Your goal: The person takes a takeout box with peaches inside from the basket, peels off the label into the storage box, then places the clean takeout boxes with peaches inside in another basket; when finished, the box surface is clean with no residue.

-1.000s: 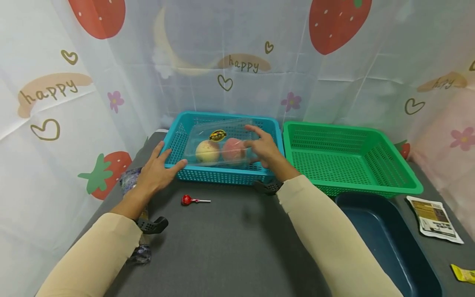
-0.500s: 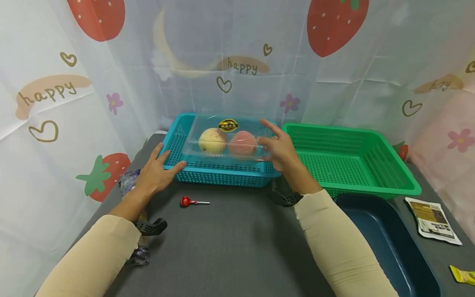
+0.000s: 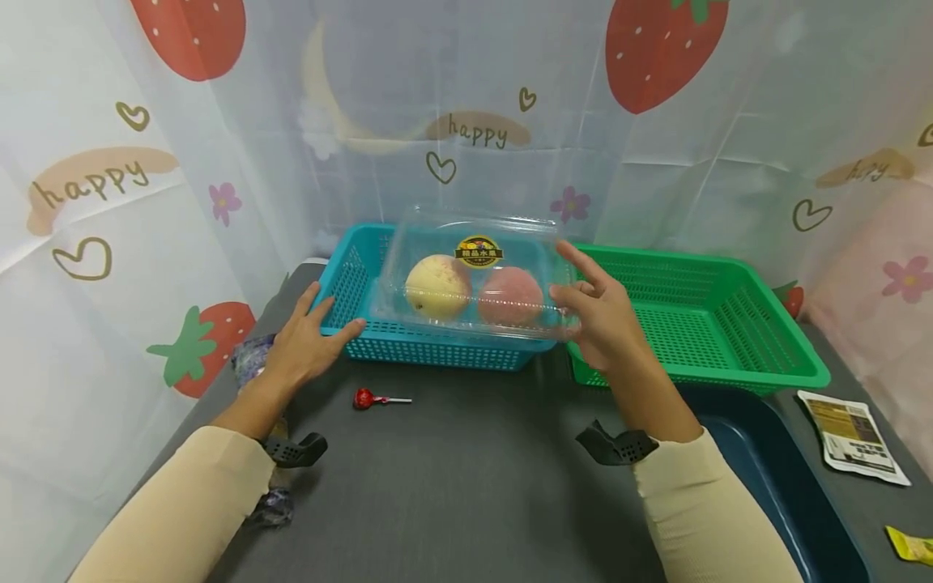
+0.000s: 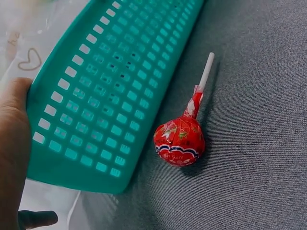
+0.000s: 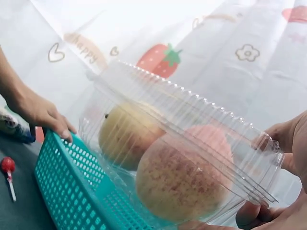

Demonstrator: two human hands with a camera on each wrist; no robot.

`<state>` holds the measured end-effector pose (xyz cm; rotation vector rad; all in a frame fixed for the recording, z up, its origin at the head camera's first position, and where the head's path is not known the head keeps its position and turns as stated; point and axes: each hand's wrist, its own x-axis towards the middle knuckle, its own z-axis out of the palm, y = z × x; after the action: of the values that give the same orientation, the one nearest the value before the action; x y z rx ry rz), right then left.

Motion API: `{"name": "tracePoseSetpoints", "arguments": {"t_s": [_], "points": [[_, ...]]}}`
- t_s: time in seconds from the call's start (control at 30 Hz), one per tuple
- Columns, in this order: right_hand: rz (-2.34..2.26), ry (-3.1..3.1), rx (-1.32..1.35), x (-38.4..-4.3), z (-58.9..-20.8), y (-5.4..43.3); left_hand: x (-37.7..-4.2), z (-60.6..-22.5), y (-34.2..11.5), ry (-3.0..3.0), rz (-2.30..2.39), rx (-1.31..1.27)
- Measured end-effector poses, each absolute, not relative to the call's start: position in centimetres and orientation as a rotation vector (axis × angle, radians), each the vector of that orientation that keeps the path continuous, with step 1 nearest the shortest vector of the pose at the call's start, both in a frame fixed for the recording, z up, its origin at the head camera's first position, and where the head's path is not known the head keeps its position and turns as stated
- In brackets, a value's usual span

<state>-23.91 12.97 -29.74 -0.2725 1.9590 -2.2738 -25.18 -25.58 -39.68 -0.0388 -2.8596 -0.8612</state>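
Note:
My right hand [image 3: 601, 312] grips the right end of a clear plastic fruit box [image 3: 466, 316], which is raised over the blue basket [image 3: 437, 350]. Inside the box lie a yellowish peach [image 3: 437, 287] and a pinkish peach [image 3: 510, 297], under a black and gold label. In the right wrist view the thumb and fingers pinch the edge of the box [image 5: 192, 103]. My left hand [image 3: 302, 344] rests on the basket's left front corner with its fingers spread over the rim. A red-wrapped lollipop [image 4: 180, 141] lies on the table in front of the basket.
A green basket [image 3: 729, 376] stands to the right of the blue one. Before it lie a dark blue tray [image 3: 765, 470], a white and brown packet [image 3: 854, 436] and a yellow wrapper [image 3: 911, 542]. A purplish wrapped item [image 3: 273, 506] lies under my left forearm.
My right hand has lifted the fruit box up out of the blue basket and drawn it to the right and nearer. The left hand has stayed on the basket's corner.

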Motion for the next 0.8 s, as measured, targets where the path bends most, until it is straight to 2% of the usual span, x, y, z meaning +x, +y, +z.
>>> {"name": "tracePoseSetpoints", "arguments": {"t_s": [0.37,0.6,0.8], "points": [[-2.271,1.986,-0.346,-18.2,-31.1,15.9,-25.0,-39.7,-25.6,-2.864,-0.854,-0.019],[-2.329,1.952,-0.373,-14.0,-32.9,17.2,-25.1,-39.5,-25.6,-2.86,-0.858,-0.034],[-2.345,1.926,-0.361,-11.6,-34.7,18.2,-25.1,-39.5,-25.6,-2.861,-0.883,-0.053]]}}
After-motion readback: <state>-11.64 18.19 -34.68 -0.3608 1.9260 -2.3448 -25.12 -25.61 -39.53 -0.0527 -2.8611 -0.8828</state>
